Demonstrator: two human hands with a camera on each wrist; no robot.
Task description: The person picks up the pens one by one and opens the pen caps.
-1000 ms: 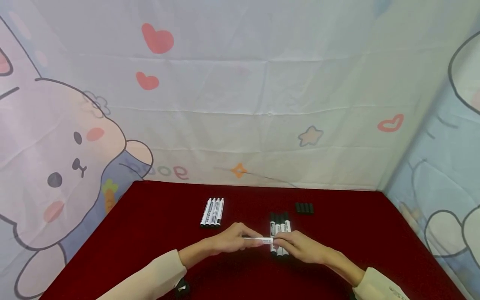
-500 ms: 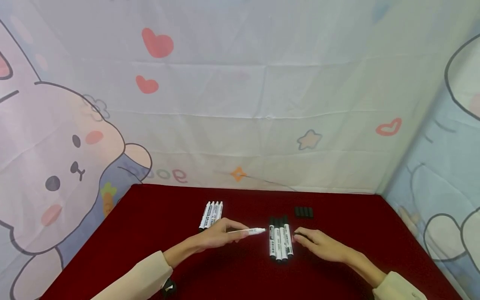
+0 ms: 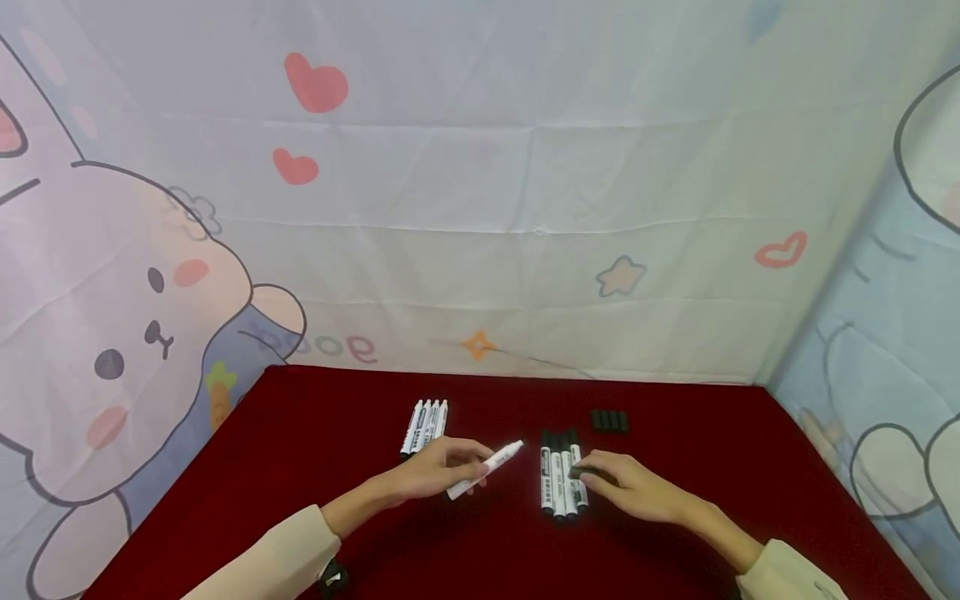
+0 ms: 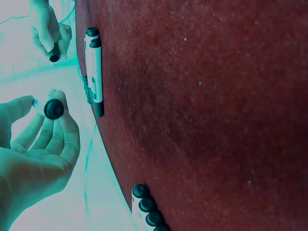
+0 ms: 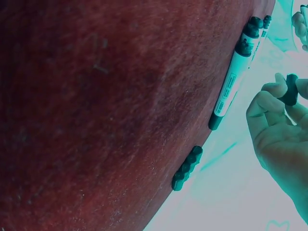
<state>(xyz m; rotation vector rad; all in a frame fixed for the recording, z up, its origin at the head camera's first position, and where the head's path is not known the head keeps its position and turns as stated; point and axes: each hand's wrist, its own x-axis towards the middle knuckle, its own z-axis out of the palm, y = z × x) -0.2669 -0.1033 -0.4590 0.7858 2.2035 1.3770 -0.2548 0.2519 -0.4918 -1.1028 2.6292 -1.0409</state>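
Observation:
My left hand (image 3: 442,468) pinches an uncapped white marker (image 3: 497,460) between thumb and fingers, its pale tip pointing up to the right. In the left wrist view the marker's black end (image 4: 54,109) faces the camera. A black marker cap (image 5: 290,90) is pinched between the thumb and fingers of my right hand (image 3: 626,486), just right of a row of capped markers (image 3: 557,483). Behind my left hand lies a row of uncapped white markers (image 3: 426,423), their black ends toward me and partly covered by that hand.
Several loose black caps (image 3: 609,420) lie side by side at the back right of the dark red tablecloth (image 3: 337,417). A printed cloth backdrop (image 3: 450,167) rises behind the table's far edge and along the sides.
The marker and its cap have come apart between my hands. My left hand moved left and tilted the marker tip upward; my right hand moved right with the cap, then slightly back left.

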